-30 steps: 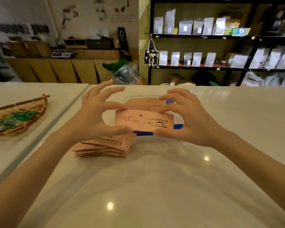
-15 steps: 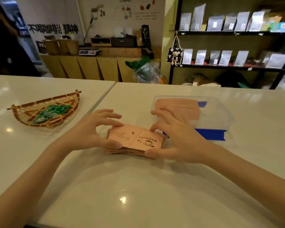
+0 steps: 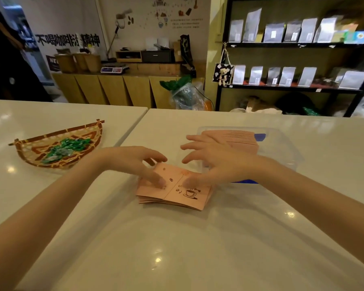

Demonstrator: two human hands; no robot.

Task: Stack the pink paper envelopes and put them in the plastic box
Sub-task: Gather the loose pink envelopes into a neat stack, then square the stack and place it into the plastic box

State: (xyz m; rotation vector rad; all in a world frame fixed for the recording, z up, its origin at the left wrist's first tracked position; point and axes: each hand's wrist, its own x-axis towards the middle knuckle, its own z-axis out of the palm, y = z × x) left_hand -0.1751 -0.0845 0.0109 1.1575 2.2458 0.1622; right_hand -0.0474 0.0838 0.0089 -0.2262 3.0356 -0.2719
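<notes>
Pink envelopes: small stack flat on counter, just beside plastic box. Left hand and right hand splayed, fingertips pinning top sheet, probably squaring edges; neither grip closed.

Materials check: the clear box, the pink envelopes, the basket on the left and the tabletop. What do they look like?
Plastic box: clear, thin plastic; the envelopes inside show through its wall.
Pink envelopes: matte paper, printed with a coffee cup, creased, edges fanned.
Basket: woven bamboo or rattan, judging by its strip pattern; holds green wrapped sweets.
Tabletop: glossy white, stone or laminate; lamp reflections show.
</notes>
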